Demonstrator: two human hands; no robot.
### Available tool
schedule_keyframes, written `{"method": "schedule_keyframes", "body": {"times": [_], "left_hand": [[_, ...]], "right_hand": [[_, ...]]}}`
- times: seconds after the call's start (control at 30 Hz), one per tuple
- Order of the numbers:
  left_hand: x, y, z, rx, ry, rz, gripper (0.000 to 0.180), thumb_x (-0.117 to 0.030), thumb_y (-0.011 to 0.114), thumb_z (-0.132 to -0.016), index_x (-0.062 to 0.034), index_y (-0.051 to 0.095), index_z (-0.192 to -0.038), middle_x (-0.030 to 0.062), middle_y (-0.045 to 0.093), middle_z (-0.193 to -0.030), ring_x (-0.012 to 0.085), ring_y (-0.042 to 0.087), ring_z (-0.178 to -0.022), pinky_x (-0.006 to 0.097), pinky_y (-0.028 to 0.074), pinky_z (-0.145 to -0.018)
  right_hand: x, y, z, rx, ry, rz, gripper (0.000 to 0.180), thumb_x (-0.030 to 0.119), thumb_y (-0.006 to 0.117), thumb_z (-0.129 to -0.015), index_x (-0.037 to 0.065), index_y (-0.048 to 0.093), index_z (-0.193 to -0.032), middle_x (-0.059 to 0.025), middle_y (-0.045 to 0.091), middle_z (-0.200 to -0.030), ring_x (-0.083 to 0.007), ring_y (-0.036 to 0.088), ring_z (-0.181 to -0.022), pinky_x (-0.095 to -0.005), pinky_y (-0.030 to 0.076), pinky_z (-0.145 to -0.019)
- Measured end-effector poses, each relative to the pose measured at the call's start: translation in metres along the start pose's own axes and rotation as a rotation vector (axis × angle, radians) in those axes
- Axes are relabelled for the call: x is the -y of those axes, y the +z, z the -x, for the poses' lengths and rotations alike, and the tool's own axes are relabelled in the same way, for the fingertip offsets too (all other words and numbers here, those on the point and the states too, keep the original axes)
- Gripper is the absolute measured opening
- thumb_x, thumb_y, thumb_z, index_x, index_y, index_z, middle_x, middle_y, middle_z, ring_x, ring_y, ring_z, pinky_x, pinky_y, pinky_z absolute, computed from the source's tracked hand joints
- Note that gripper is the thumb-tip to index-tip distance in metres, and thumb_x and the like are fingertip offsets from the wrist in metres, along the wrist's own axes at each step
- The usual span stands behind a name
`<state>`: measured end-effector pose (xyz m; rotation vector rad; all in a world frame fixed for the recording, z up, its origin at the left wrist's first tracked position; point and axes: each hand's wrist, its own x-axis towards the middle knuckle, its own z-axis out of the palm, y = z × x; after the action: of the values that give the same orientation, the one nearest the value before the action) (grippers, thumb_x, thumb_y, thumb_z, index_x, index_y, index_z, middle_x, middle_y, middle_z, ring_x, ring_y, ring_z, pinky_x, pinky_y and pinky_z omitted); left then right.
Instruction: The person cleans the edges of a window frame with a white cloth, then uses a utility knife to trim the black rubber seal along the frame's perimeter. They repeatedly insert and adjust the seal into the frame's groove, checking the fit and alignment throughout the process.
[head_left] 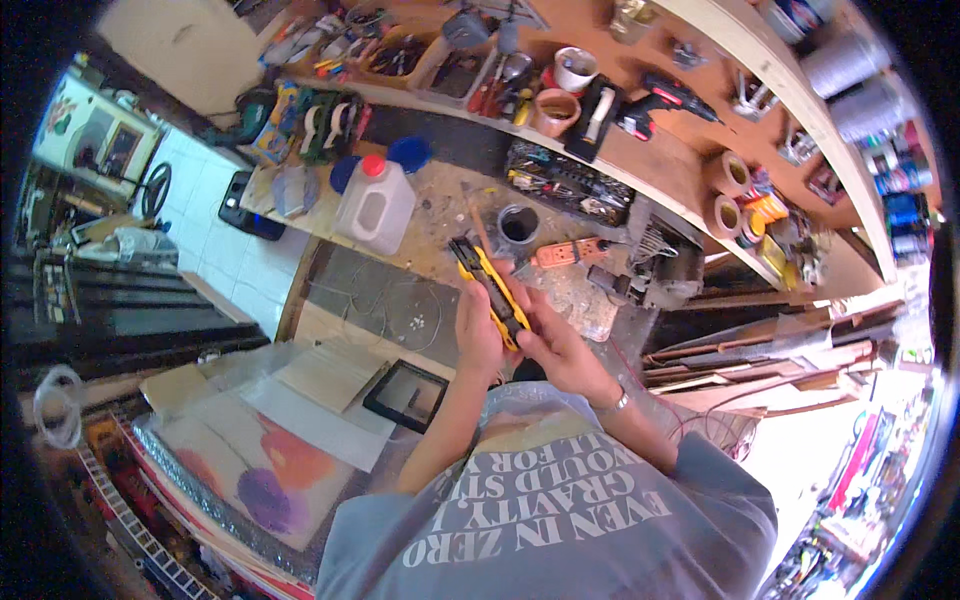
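Note:
A long yellow and black hand tool (492,294) is held over the near edge of the workbench, tilted with its far end to the left. My left hand (480,335) is closed around its left side. From the right, my right hand (560,348) grips the near end, fingers wrapped against it. Its exact kind cannot be made out. Just beyond the hands stands a dark-filled cup (518,224). An orange power strip (570,253) lies to the right of the cup, and a white jug (378,212) with a red cap is to the left.
A black tray (570,185) of small metal parts sits at the back of the bench. Above it, a shelf carries a drill (668,105) and pots. Near left lie a black frame (406,394) and a flower picture (262,470). Wood strips (770,350) are stacked at right.

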<state>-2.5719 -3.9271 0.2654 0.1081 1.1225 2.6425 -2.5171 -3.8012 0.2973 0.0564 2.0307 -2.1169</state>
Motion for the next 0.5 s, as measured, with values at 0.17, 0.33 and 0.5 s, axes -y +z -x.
{"method": "schedule_keyframes", "body": {"times": [0.17, 0.33, 0.5], "left_hand": [[0.027, 0.044, 0.020, 0.113, -0.235, 0.058, 0.059, -0.058, 0.036, -0.108, -0.0041, 0.049, -0.128, 0.0067, 0.057, -0.085, 0.0269, 0.064, -0.089, 0.046, 0.053, -0.092], [0.094, 0.100, 0.044, 0.456, -0.305, -0.067, 0.057, -0.054, 0.033, -0.109, -0.0023, 0.049, -0.126, 0.0067, 0.058, -0.088, 0.0243, 0.063, -0.096, 0.045, 0.048, -0.103], [0.167, 0.181, 0.080, 0.606, -0.540, -0.090, 0.056, -0.053, 0.030, -0.111, -0.0016, 0.049, -0.125, 0.0070, 0.058, -0.083, 0.0250, 0.066, -0.090, 0.044, 0.053, -0.094]], "right_hand": [[-0.002, -0.015, 0.060, -0.162, 0.144, -0.039, 0.035, 0.013, 0.047, -0.109, -0.002, 0.042, -0.140, -0.0080, 0.061, -0.104, -0.0143, 0.063, -0.086, -0.0301, 0.054, -0.077], [-0.019, -0.030, 0.117, -0.726, 0.042, -0.354, 0.033, 0.027, 0.048, -0.111, 0.008, 0.047, -0.138, 0.0039, 0.052, -0.072, -0.0034, 0.044, -0.047, -0.0219, 0.036, -0.040], [-0.030, -0.088, 0.206, -0.936, -0.043, -0.457, 0.040, 0.026, 0.043, -0.112, 0.008, 0.044, -0.148, 0.0016, 0.057, -0.087, -0.0049, 0.050, -0.059, -0.0205, 0.040, -0.048]]}}
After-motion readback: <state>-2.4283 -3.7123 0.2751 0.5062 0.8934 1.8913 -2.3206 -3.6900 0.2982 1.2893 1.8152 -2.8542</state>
